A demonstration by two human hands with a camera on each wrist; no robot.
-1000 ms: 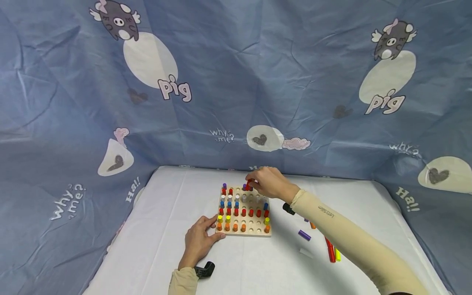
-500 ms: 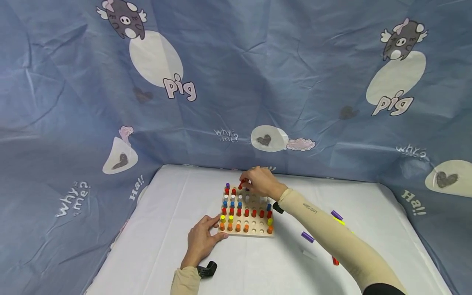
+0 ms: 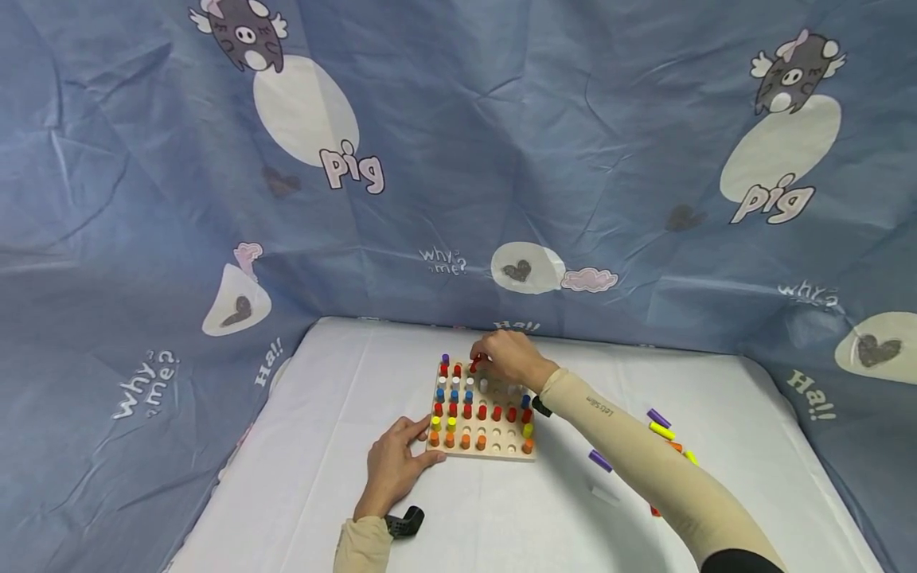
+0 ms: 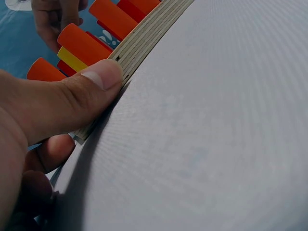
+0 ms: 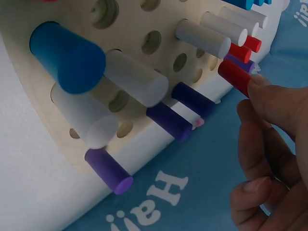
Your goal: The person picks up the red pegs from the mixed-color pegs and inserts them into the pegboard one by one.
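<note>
Right hand [image 3: 510, 360] pinches red peg [image 5: 234, 77] over far row of pegboard [image 3: 494, 455]. Left hand [image 3: 392, 465] braces board's near-left corner, thumb on edge. Risk: peg tilted at hole, could jam or knock neighbouring purple peg [image 5: 191, 98].

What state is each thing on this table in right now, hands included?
Square wooden peg board: flat on the white table, partly filled, several holes empty.
Red cylindrical peg: pinched at the far row, not seen seated.
Right hand: pinches the red peg.
Left hand: thumb pressed on the board's near-left edge.
Loose purple peg: lying on the table.
Loose yellow peg: lying on the table.
</note>
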